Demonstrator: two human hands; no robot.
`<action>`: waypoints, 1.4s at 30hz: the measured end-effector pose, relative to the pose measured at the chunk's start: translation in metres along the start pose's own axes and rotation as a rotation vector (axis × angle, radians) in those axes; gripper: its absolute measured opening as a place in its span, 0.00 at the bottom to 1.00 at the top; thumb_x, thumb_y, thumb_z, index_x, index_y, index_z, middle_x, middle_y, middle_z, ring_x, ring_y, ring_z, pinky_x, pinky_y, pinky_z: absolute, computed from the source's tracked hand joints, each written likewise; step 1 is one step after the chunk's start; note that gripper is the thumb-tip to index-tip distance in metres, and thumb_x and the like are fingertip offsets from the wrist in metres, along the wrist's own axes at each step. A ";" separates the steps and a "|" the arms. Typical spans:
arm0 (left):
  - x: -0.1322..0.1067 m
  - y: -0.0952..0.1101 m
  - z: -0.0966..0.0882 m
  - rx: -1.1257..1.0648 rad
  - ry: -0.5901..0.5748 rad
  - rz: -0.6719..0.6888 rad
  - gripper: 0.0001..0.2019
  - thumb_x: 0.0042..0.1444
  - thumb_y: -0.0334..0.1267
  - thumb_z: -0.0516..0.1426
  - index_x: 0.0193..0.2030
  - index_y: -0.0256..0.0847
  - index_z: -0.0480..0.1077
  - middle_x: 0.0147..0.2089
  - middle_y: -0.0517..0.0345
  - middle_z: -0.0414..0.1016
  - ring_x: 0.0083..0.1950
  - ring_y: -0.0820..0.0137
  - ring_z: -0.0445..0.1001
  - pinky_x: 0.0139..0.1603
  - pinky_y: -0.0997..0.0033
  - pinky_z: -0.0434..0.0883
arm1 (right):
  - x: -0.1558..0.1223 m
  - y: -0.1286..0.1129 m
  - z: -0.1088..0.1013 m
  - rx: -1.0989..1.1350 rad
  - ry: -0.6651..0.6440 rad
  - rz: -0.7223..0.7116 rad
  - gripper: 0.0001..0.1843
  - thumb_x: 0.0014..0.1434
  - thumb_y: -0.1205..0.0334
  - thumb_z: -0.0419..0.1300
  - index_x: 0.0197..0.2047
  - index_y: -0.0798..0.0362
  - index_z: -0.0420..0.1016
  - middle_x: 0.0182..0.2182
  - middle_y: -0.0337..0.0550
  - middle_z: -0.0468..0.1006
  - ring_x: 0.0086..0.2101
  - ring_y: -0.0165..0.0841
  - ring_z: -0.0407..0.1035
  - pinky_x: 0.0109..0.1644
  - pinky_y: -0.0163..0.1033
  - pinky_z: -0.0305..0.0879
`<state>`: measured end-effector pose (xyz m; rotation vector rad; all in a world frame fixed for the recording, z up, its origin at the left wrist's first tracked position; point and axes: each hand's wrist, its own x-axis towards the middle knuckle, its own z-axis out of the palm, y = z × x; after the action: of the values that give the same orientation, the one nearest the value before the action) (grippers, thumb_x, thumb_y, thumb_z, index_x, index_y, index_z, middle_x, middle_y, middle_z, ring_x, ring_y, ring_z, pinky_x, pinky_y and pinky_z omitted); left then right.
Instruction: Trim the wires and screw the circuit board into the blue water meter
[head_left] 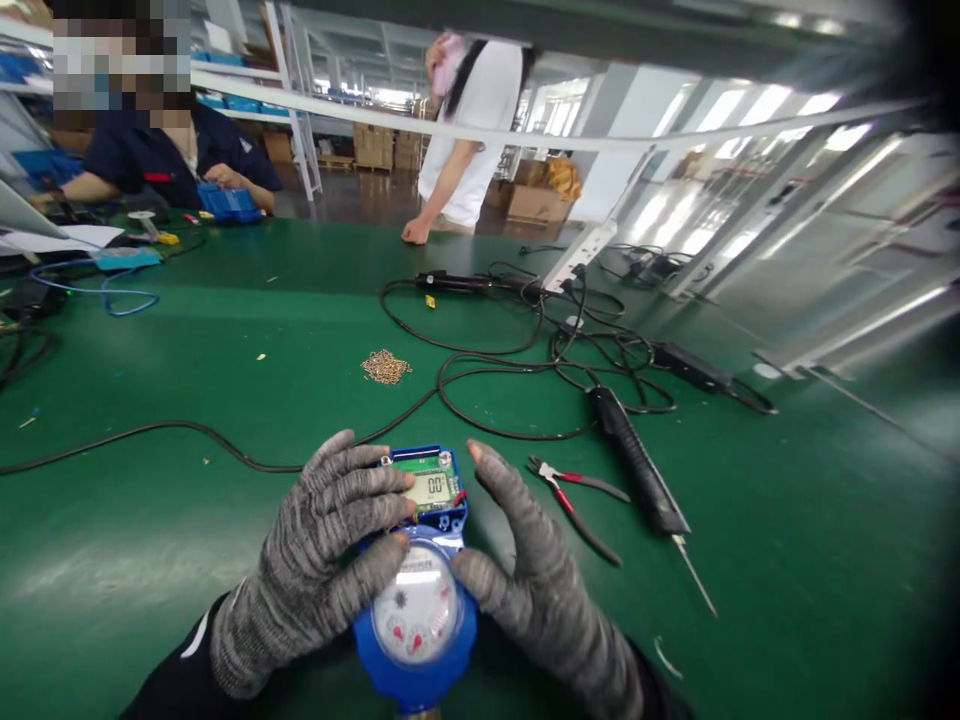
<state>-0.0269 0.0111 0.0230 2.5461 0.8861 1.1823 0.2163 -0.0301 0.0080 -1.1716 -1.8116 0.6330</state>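
A blue water meter (417, 610) lies on the green table in front of me, its round dial facing up. At its far end an uncovered blue box holds a circuit board with a small display (433, 488) that reads 0.0. My left hand (330, 540), in a grey fingertip-less glove, rests over the left side of the meter, fingers stretched out onto the board and display edge. My right hand (532, 570), gloved the same way, is open at the right side, thumb against the dial housing and fingers spread beside the box.
Red-handled cutters (574, 500) and a black electric screwdriver (637, 460) lie to the right. A pile of small screws (385, 367) sits beyond the meter. Black cables and a power strip (581, 255) spread behind. One person sits at far left; another (472, 120) stands across the table.
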 end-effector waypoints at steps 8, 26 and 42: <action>-0.009 0.004 0.008 -0.143 0.034 -0.091 0.19 0.61 0.25 0.56 0.57 0.47 0.69 0.59 0.54 0.73 0.68 0.63 0.63 0.71 0.50 0.63 | -0.043 -0.007 0.021 0.084 0.045 0.044 0.36 0.66 0.61 0.56 0.73 0.40 0.48 0.72 0.45 0.54 0.68 0.48 0.53 0.71 0.58 0.55; -0.009 0.003 0.005 -0.151 -0.003 -0.080 0.18 0.61 0.26 0.57 0.57 0.45 0.69 0.60 0.53 0.73 0.69 0.61 0.62 0.70 0.51 0.64 | 0.011 -0.014 0.009 0.319 -0.001 0.424 0.29 0.63 0.49 0.60 0.65 0.48 0.64 0.62 0.49 0.71 0.60 0.46 0.66 0.67 0.59 0.61; -0.018 0.005 0.007 -0.086 0.266 -0.098 0.17 0.52 0.28 0.62 0.48 0.44 0.68 0.47 0.54 0.78 0.57 0.58 0.74 0.66 0.41 0.63 | 0.045 -0.021 0.022 0.691 -0.171 0.587 0.34 0.52 0.53 0.71 0.56 0.45 0.60 0.44 0.41 0.75 0.41 0.37 0.72 0.44 0.44 0.70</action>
<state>-0.0284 -0.0032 0.0086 2.2847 0.9791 1.5174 0.1793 0.0022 0.0309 -1.1618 -1.1787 1.5873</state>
